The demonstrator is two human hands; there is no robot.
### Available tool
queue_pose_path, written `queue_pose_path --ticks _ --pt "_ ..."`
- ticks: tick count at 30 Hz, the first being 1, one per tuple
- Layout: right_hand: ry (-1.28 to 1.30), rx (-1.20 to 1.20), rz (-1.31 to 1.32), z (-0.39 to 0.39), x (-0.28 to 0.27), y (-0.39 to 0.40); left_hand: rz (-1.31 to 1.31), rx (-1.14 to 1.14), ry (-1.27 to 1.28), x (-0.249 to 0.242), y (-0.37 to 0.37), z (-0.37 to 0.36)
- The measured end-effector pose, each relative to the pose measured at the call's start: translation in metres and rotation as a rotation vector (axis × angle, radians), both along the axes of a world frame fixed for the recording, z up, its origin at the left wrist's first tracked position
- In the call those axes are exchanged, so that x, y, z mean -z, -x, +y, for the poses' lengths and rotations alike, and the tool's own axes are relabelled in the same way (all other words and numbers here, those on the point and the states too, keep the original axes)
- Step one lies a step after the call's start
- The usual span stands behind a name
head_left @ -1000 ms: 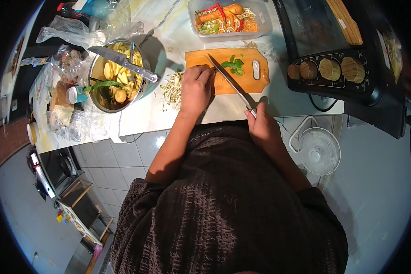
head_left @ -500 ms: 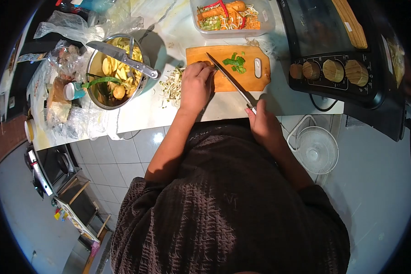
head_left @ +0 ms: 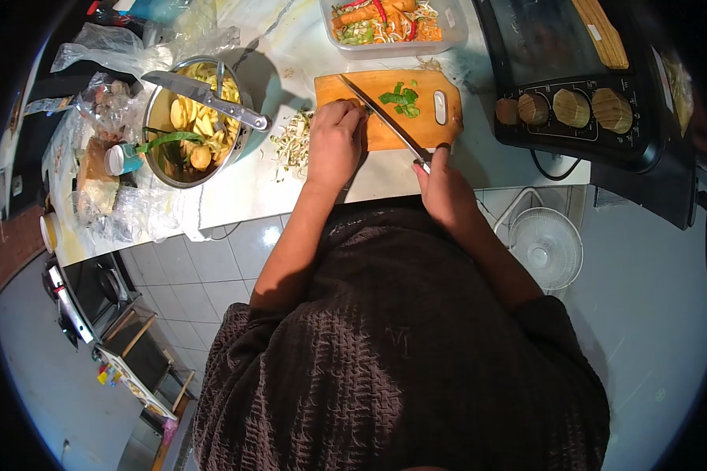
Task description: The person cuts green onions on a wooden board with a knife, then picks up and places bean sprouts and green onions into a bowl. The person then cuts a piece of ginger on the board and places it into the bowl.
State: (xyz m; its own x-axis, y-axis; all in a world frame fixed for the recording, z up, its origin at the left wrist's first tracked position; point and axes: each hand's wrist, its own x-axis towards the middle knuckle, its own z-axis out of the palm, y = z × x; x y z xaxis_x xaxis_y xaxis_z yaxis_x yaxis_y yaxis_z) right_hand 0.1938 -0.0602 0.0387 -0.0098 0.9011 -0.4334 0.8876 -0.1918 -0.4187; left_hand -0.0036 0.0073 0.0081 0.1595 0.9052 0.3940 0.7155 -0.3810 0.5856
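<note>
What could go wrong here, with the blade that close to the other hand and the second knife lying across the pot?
The knife in the right hand runs right beside the fingertips of the left hand on the cutting board; a slip could nick them. The second knife lies balanced across the rim of the pot, handle overhanging, and a bump could tip it off. The board's near edge sits close to the counter edge, so it might slide.

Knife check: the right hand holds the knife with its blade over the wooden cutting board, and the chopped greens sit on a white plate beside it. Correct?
Not quite. In the head view the right hand holds the knife over the cutting board, but the chopped greens lie on the board itself, not on a plate.
</note>
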Motion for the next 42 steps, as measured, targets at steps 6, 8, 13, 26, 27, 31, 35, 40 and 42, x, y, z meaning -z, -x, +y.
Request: queue_pose_path --ticks 6,8,13,26,27,31,35,40,42 --pt "-0.050 0.006 -0.037 -0.015 0.001 -0.014 0.054 -0.026 -0.035 -0.002 0.001 -0.006" --pt "-0.029 0.038 -0.036 -0.021 -0.006 -0.021 0.064 -0.026 0.014 -0.002 0.003 -0.006" --pt "-0.045 0.068 0.011 -0.025 -0.004 -0.024 0.021 -0.010 0.003 0.003 -0.003 0.003" --pt "0.028 0.080 0.069 -0.022 -0.014 -0.016 0.058 -0.082 -0.021 0.001 -0.009 0.005" --pt "0.028 0.077 0.069 -0.022 -0.014 -0.016 0.058 -0.085 -0.021 0.002 -0.009 0.005" --pt "0.024 0.067 0.062 -0.020 -0.017 -0.015 0.093 -0.083 0.007 0.001 -0.010 0.005" --pt "0.007 0.041 0.038 -0.020 -0.015 -0.015 0.081 -0.083 -0.001 0.002 -0.010 0.006" --pt "0.031 0.027 0.025 -0.016 -0.018 -0.016 0.049 -0.082 -0.009 0.005 -0.008 0.007" --pt "0.049 0.026 0.017 -0.015 -0.018 -0.016 0.048 -0.093 -0.013 0.004 -0.008 0.007"
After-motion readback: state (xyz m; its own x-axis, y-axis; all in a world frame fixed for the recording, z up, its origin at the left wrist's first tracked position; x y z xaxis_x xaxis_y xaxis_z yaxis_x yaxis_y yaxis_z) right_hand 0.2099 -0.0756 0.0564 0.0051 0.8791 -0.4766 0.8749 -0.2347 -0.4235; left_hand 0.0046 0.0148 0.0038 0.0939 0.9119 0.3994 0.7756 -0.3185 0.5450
